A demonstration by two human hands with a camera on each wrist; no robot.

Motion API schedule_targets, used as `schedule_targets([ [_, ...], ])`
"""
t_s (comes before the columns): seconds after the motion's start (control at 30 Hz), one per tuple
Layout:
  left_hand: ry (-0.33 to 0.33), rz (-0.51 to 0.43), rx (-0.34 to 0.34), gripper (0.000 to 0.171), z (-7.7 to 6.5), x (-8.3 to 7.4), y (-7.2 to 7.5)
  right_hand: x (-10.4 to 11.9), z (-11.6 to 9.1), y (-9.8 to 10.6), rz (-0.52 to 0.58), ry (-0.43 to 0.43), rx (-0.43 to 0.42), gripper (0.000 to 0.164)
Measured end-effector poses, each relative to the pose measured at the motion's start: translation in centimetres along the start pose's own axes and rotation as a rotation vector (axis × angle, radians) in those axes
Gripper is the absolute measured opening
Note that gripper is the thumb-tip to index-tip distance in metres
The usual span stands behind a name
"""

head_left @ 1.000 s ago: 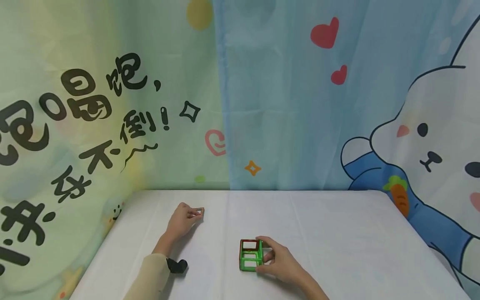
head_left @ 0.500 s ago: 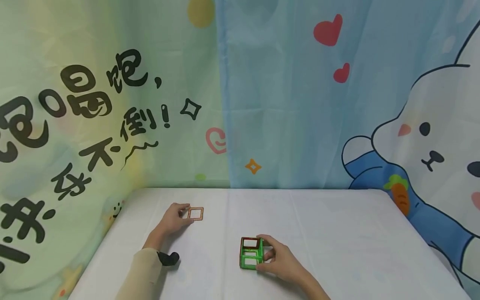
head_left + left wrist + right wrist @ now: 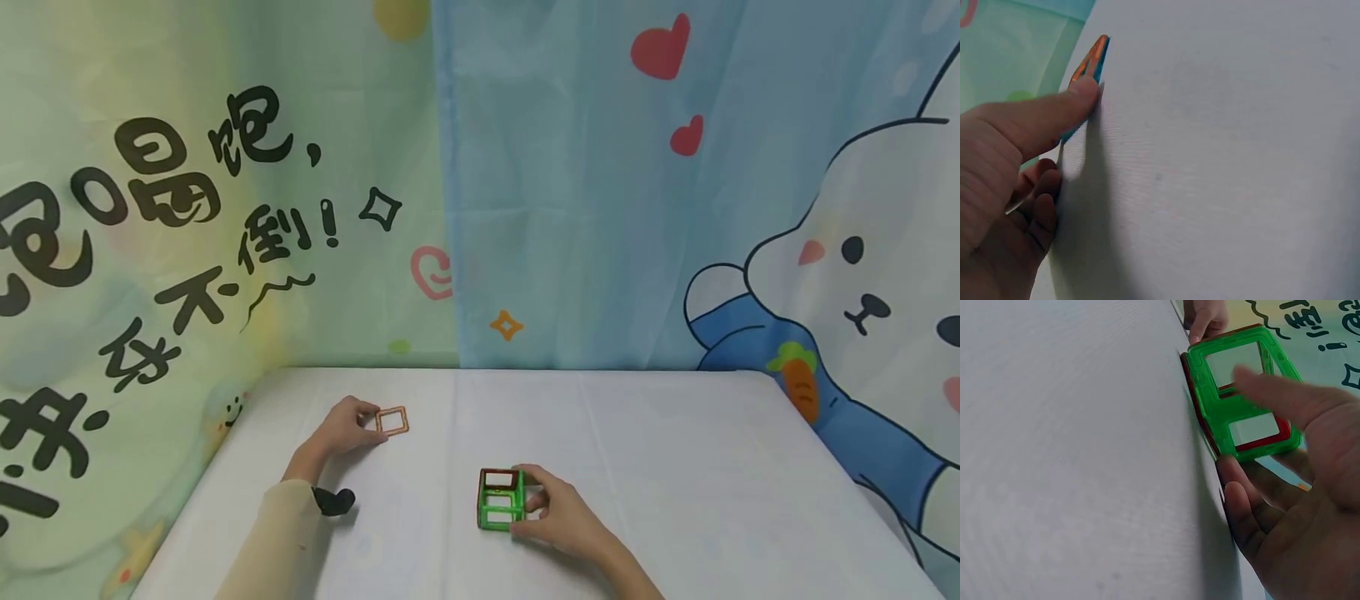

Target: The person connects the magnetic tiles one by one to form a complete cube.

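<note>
At the left of the table my left hand (image 3: pixel 345 427) pinches a small square orange magnetic tile (image 3: pixel 407 419) by its left edge. The left wrist view shows the tile (image 3: pixel 1102 50) nearly edge-on, orange with a teal rim, my thumb on its near face. Its far side is hidden. Nearer the front, my right hand (image 3: pixel 566 517) grips the right side of a boxy build of green and red magnetic tiles (image 3: pixel 501 509). In the right wrist view, the thumb overlaps the green panel (image 3: pixel 1219 414) and fingers are at its lower edge. The build sits at the white tabletop.
A white cloth covers the table (image 3: pixel 675 467). Behind it hangs a printed curtain (image 3: pixel 547 208) with lettering, hearts and a cartoon bear. A black strap piece (image 3: pixel 333 501) sticks out at the left sleeve (image 3: pixel 277 542).
My left hand has drawn a little to the left, and the orange tile has turned from nearly edge-on to showing its open square face. The right hand keeps its hold on the green and red build.
</note>
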State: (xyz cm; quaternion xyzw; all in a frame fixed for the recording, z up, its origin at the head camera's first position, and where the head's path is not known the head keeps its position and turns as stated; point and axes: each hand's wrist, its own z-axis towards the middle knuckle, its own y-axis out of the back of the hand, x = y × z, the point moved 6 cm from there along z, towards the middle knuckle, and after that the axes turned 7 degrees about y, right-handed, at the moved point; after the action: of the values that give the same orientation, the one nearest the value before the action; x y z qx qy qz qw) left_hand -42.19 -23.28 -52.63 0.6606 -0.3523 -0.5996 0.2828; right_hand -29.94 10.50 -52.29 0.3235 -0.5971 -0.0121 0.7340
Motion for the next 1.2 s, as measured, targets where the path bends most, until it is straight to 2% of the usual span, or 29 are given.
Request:
schedule_targets([
  [0.17,-0.024,-0.067,-0.053,0.053,-1.4,-0.3,-0.2,0.5,-0.2,0.4,-0.006,0.002,-0.004,0.078],
  [0.27,-0.059,-0.123,-0.096,0.048,-2.5,-0.5,-0.3,1.1,-0.1,0.7,-0.011,0.002,-0.054,0.073],
  [0.43,-0.121,-0.193,-0.135,0.043,-4.0,-1.0,-0.8,1.5,0.1,1.0,-0.009,-0.044,-0.215,0.05],
  [0.57,-0.158,-0.215,-0.122,0.043,-4.8,-1.9,-1.5,1.3,0.5,1.5,-0.054,-0.08,-0.372,0.03],
  [0.7,-0.191,-0.248,-0.103,0.043,-5.5,-3.1,-2.2,1.5,1.0,1.7,-0.124,-0.08,-0.453,0.017],
  [0.87,-0.307,-0.265,-0.097,0.044,-6.4,-4.9,-2.8,1.7,1.3,1.4,-0.166,-0.09,-0.489,0.006],
  [1.03,-0.374,-0.27,-0.071,0.045,-7.4,-7.0,-3.3,2.1,1.4,1.2,-0.19,-0.08,-0.514,0.003],
  [1.2,-0.425,-0.267,-0.04,0.046,-8.1,-8.4,-4.1,2.1,1.3,1.2,-0.183,-0.088,-0.464,0.014],
])
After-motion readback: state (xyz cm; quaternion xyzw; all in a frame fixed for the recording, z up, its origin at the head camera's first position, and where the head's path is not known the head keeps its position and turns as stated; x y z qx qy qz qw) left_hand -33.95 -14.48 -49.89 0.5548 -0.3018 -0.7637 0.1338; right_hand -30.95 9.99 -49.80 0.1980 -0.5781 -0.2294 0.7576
